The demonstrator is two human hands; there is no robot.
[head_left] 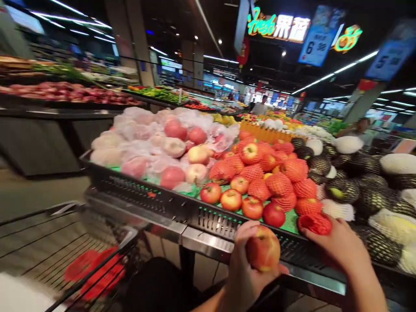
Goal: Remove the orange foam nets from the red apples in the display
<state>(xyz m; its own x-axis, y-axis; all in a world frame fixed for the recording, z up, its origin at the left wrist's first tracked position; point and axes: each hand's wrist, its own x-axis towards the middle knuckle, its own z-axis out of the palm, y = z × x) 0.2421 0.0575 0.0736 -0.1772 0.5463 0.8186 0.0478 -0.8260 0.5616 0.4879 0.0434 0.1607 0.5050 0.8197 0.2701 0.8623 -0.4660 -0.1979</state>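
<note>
Bare red-yellow apple (263, 255) gripped by left hand (243, 273) fingers, just before black display crate (182, 208); right hand (338, 245) fingers closed on orange foam net sleeve (314, 223). Best to keep grip light, avoiding bruising

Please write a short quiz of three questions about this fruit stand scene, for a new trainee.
1. True or false: the left hand holds a bare apple.
2. What does the right hand touch? A) a banana B) an orange foam net C) a bottle
3. What lies lower left, beside the black display bin?

Key
1. True.
2. B.
3. A shopping cart, with something red inside, too blurred to name.
</note>
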